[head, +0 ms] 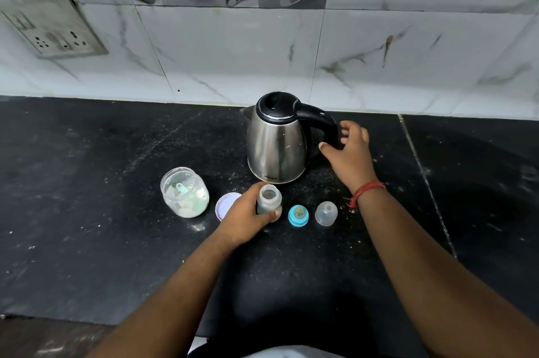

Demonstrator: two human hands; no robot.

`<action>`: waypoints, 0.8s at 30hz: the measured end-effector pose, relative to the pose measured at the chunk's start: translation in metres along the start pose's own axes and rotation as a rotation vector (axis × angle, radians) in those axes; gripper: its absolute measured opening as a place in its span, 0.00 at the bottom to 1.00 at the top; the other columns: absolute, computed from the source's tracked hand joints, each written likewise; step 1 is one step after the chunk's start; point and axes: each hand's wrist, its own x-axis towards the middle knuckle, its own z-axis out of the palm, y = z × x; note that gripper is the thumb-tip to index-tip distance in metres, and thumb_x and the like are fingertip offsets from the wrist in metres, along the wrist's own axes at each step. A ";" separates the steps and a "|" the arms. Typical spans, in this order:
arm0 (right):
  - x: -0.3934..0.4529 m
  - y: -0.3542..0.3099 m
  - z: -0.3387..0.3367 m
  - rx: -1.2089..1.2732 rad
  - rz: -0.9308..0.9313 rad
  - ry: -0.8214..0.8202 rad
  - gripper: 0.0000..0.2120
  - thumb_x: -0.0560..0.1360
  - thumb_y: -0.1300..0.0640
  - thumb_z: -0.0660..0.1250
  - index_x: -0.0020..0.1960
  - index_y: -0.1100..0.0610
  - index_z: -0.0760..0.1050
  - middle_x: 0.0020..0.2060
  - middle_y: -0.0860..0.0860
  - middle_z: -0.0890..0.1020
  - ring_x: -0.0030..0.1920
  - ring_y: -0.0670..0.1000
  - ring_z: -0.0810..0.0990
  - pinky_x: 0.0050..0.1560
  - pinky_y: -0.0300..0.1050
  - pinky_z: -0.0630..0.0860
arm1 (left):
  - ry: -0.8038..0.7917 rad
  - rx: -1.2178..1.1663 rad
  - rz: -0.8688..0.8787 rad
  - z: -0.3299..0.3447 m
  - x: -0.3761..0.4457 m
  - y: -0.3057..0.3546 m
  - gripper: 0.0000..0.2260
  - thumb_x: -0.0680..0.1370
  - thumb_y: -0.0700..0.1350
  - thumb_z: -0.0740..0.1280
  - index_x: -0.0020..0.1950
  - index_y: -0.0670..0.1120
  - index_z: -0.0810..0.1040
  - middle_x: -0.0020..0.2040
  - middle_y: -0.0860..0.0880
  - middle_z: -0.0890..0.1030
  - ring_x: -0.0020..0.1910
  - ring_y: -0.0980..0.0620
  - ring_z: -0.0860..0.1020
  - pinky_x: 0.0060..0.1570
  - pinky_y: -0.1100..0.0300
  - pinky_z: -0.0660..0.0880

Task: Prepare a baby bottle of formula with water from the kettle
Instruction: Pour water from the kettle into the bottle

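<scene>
A small clear baby bottle (pixel 269 200), uncapped and upright on the black counter (pixel 87 182), is gripped by the left hand (pixel 248 216). The steel kettle (pixel 277 138) stands just behind; its black handle (pixel 323 121) is approached by the spread-fingered right hand (pixel 348 150).

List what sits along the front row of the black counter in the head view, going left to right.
Open clear glass jar of pale powder with a scoop → round lilac jar lid lying flat → left hand gripping the open clear baby bottle → blue teat ring → clear domed bottle cap.
</scene>
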 end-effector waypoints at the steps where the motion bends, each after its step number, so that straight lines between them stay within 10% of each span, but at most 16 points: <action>1: 0.007 -0.001 0.001 0.003 0.009 -0.025 0.30 0.75 0.56 0.74 0.73 0.55 0.67 0.69 0.51 0.67 0.64 0.48 0.72 0.64 0.42 0.70 | 0.010 0.000 -0.003 0.000 0.000 0.000 0.22 0.75 0.43 0.77 0.64 0.56 0.73 0.56 0.60 0.82 0.55 0.67 0.78 0.57 0.71 0.71; 12: 0.025 0.003 0.001 0.095 -0.026 -0.189 0.09 0.75 0.59 0.73 0.48 0.46 0.76 0.45 0.47 0.82 0.50 0.50 0.82 0.52 0.48 0.76 | 0.250 -0.041 0.058 -0.026 0.002 0.013 0.22 0.73 0.50 0.77 0.64 0.59 0.74 0.61 0.58 0.78 0.61 0.62 0.77 0.63 0.65 0.72; 24: 0.008 0.004 0.008 0.276 0.003 -0.255 0.10 0.71 0.70 0.71 0.48 0.57 0.80 0.31 0.51 0.78 0.30 0.49 0.74 0.39 0.47 0.74 | 0.376 -0.044 0.113 -0.036 0.005 0.017 0.21 0.75 0.47 0.76 0.66 0.53 0.76 0.60 0.56 0.77 0.62 0.59 0.75 0.66 0.57 0.72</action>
